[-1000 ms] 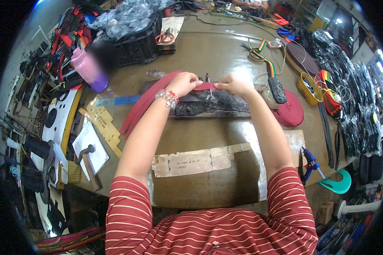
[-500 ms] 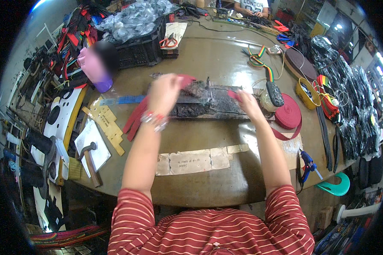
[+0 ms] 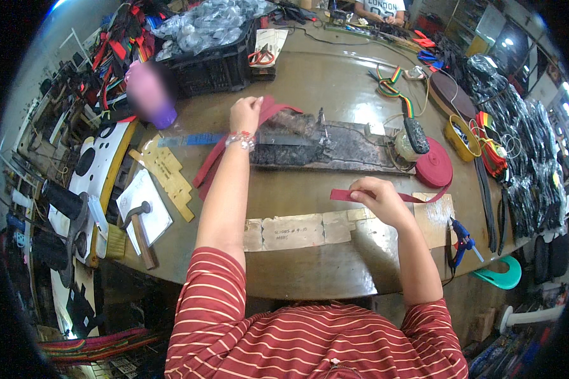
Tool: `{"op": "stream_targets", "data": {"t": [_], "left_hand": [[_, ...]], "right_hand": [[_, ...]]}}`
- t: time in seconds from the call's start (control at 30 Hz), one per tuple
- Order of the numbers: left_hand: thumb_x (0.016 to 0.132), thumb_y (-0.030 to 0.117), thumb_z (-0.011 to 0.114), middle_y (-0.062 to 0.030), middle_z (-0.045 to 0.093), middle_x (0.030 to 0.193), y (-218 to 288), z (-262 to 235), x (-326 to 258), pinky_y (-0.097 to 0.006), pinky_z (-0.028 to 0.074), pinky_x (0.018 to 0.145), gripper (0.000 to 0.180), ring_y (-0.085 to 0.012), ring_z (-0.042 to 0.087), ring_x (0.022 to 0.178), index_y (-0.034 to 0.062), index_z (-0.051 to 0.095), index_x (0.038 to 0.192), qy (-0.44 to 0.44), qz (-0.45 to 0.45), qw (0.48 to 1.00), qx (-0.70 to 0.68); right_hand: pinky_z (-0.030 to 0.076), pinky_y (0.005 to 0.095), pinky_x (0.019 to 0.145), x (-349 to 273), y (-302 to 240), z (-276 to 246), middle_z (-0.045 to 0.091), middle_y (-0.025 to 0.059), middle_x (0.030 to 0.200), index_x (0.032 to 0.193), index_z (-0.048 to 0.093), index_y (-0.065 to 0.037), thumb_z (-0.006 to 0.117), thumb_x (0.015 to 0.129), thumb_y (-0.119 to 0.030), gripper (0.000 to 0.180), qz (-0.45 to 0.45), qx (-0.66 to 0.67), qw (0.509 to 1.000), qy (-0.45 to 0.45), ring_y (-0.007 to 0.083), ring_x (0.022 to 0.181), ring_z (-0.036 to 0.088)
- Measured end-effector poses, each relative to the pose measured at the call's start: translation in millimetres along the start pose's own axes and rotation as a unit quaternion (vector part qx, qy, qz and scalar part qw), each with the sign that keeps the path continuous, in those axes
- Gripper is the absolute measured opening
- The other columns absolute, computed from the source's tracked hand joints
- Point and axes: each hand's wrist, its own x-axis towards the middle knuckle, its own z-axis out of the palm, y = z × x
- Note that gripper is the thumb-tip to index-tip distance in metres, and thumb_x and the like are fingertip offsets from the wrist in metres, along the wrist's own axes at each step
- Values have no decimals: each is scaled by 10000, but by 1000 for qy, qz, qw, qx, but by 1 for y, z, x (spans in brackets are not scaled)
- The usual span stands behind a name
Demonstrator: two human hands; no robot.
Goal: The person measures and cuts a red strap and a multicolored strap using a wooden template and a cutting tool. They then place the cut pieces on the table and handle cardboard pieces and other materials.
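My right hand pinches the free end of a dark red webbing strap. This strap runs to the right, under the hand, to a flat roll of the same webbing. Farther left, my left hand has its fingers pressed together beside cut dark red strips; whether it grips them is hidden. Those strips drape over the left end of a charred, blackened board. An upright metal pin stands on the board.
A marked cardboard gauge strip lies near the front edge. At right are a blue glue gun, a jar and a yellow basket. On the left lie a hammer and a stepped template. Someone sits across the table.
My right hand has come from the board toward me and right, now with the roll's strap end in it. The left hand has shifted slightly away, beside the cut strips.
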Motion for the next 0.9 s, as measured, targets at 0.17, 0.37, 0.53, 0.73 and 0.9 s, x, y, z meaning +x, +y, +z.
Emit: {"op": "stream_targets", "data": {"t": [0.17, 0.37, 0.53, 0.73, 0.9], "left_hand": [[927, 331, 480, -134, 592, 911, 13, -37, -23, -391, 425, 845, 331, -284, 562, 866, 62, 660, 998, 171, 141, 974, -42], [884, 200, 545, -140, 606, 792, 25, -166, -174, -358, 476, 696, 211, -279, 599, 747, 14, 640, 911, -138, 77, 985, -65], [859, 196, 573, -182, 495, 1229, 50, -194, -287, -373, 490, 818, 251, -320, 598, 940, 26, 596, 1042, -316, 46, 948, -9], [843, 160, 573, -278, 398, 1305, 48, -181, -317, -402, 484, 836, 228, -355, 565, 993, 24, 557, 1025, -301, 80, 948, 60], [830, 111, 543, -306, 458, 1226, 47, -170, -314, -418, 488, 808, 210, -360, 568, 931, -19, 500, 991, -319, 95, 931, 149]], "right_hand": [[455, 325, 613, 0, -4, 25, 617, 148, 736, 853, 635, -3, 658, 806, -159, 164, 46, 21, 998, -43, 205, 648, 582], [472, 365, 665, 15, -33, 117, 644, 169, 776, 866, 652, 1, 649, 821, -205, 211, 10, 15, 993, -121, 257, 718, 633], [469, 419, 680, 13, -58, 170, 624, 216, 770, 810, 649, 1, 613, 823, -255, 259, -31, -15, 992, -122, 366, 750, 612], [478, 447, 699, 12, -66, 186, 627, 219, 780, 781, 647, 6, 620, 800, -270, 278, 21, -88, 990, -108, 377, 754, 613], [482, 461, 693, 10, -66, 193, 623, 228, 766, 759, 637, 14, 614, 796, -281, 298, 11, -116, 989, -90, 385, 748, 612]]}}
